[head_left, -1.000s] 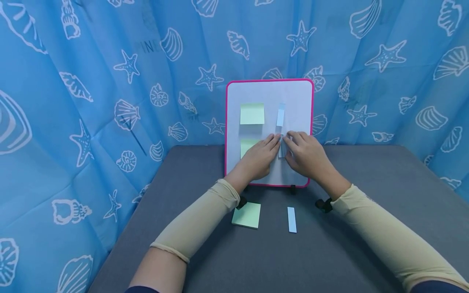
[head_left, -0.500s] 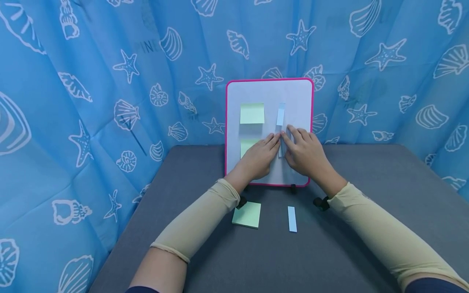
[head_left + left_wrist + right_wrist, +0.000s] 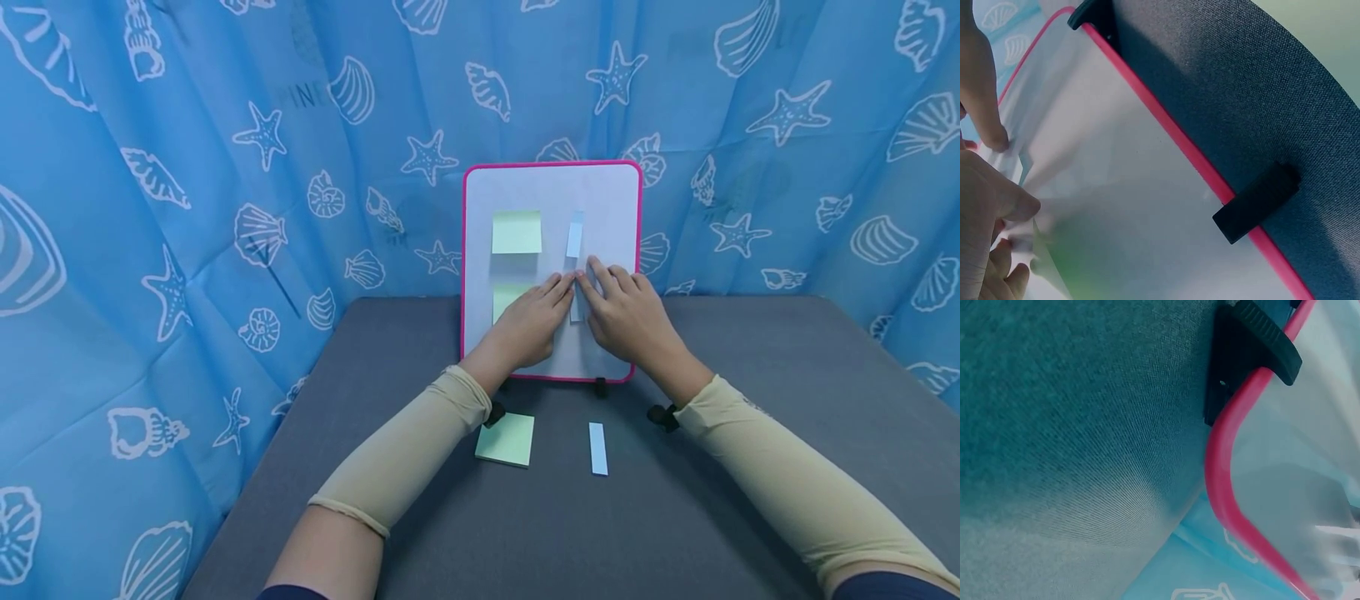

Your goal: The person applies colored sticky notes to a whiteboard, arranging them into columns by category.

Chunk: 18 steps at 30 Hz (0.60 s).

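Observation:
A white board (image 3: 607,350) with a pink rim stands upright. Both hands touch a narrow pale-blue sticky strip (image 3: 577,312) low on its right half, covering its upper part. My left hand (image 3: 525,327) reaches in from the left, fingers fairly straight, fingertips at the strip's top. Opposite it, my right hand (image 3: 628,315) presses there with an extended index finger. Another blue strip (image 3: 574,237) sticks to the board above. On the left half are a green sticky note (image 3: 517,232) and a lower green note (image 3: 507,300), partly hidden by the left hand.
On the grey table (image 3: 480,533), a green sticky-note pad (image 3: 508,442) and a thin stack of blue strips (image 3: 597,450) lie before the board. Black clips (image 3: 1257,203) hold the board's lower edge. A blue shell-print curtain (image 3: 420,92) hangs behind.
My right hand has shifted slightly left, its index finger now straighter and meeting the left fingertips at the strip's top. The left hand has stayed in place.

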### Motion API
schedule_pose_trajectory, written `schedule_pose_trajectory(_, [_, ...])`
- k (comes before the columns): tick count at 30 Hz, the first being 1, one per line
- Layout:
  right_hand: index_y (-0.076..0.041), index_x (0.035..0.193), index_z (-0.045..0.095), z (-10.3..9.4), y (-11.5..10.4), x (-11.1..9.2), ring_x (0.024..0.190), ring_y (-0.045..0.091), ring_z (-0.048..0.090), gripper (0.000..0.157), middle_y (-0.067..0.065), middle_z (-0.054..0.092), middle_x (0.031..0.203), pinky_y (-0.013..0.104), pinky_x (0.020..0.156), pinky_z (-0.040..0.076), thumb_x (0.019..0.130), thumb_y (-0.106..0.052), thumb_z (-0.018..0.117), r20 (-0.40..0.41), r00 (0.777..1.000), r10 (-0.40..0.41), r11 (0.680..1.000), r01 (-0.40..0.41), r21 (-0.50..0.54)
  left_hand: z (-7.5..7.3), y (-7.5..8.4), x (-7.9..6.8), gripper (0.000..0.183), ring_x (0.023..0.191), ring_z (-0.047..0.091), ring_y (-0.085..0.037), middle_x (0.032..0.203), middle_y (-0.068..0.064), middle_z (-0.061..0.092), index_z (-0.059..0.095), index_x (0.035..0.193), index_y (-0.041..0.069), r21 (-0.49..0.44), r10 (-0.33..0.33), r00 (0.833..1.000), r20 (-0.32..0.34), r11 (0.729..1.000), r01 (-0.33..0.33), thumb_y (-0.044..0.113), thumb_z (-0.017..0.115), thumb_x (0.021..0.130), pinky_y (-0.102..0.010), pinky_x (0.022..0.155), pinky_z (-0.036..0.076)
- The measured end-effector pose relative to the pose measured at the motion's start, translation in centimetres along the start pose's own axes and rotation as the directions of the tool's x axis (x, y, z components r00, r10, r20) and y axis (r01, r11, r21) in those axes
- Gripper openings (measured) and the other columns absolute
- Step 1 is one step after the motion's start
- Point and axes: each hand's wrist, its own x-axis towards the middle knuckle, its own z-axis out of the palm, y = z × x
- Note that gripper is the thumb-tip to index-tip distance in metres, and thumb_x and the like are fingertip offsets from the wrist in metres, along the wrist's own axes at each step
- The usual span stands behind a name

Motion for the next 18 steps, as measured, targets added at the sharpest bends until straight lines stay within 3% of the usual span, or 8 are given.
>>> schedule_pose_trajectory(5, [-0.003,0.152,0.056,-0.2,0.2,-0.1,0.132,0.046,0.059,0.068,0.026,0.052,0.158,0.061,0.104,0.054,0.092,-0.027,0.078,-0.003,1.0,0.014,1.0,-0.014,0.009,0.0,-0.1,0.1,0.066,0.166,0.017,-0.027,0.178,-0.009,0.018,0.032,0.166,0.007,-0.001,0.003,1.0,-0.004,1.0,-0.003,0.016,0.056,0.105,-0.041,0.131,0.025])
schedule_pose_trajectory(11, [0.001,0.143,0.063,-1.0,0.5,-1.0,0.13,0.047,0.06,0.061,0.028,0.057,0.151,0.064,0.102,0.054,0.09,-0.023,0.079,-0.037,0.995,0.094,0.989,-0.089,0.122,-0.2,-0.3,-0.5,0.065,0.165,0.023,-0.027,0.175,-0.01,0.029,0.04,0.164,0.007,-0.058,0.01,0.999,-0.033,0.998,-0.012,0.022,0.06,0.104,-0.041,0.131,0.027])
schedule_pose_trajectory(14, [0.001,0.142,0.063,-1.8,0.9,-1.6,0.131,0.047,0.06,0.059,0.028,0.057,0.15,0.065,0.1,0.054,0.09,-0.023,0.078,-0.056,0.99,0.13,0.975,-0.117,0.187,-0.8,-0.6,-1.6,0.062,0.162,0.031,-0.027,0.17,-0.011,0.041,0.046,0.16,0.007,-0.093,0.01,0.994,-0.107,0.995,-0.02,0.027,0.063,0.104,-0.042,0.129,0.031])
schedule_pose_trajectory(18, [-0.001,0.143,0.063,-3.2,1.6,-2.4,0.135,0.049,0.055,0.06,0.028,0.055,0.152,0.07,0.102,0.051,0.09,-0.027,0.076,-0.029,0.983,0.182,0.954,-0.169,0.248,-1.5,-1.5,-3.5,0.054,0.154,0.046,-0.028,0.154,-0.009,0.061,0.058,0.151,0.007,-0.151,-0.007,0.972,-0.234,0.988,-0.029,0.03,0.065,0.103,-0.045,0.124,0.04])
